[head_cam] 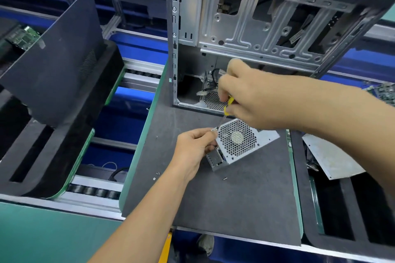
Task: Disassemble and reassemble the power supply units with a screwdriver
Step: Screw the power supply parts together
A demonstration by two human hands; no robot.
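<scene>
1. While the left hand (193, 145) pinches the near corner of the power supply (239, 143), which lies on the grey mat (235, 198) before the open computer case (245, 28), the right hand (245, 100) grips a yellow screwdriver (228, 105), tip just above the left fingertips.
2. Apparently a corner screw is being worked; whether going in or out I cannot tell.
3. Next: keep the tip seated and turn; loose screws (157, 174) lie below the left wrist.

Perforated bare-metal power supply (239, 141) with dull sheen on a matt grey mat (235, 198); screwdriver (227, 107) handle glossy yellow plastic
</scene>
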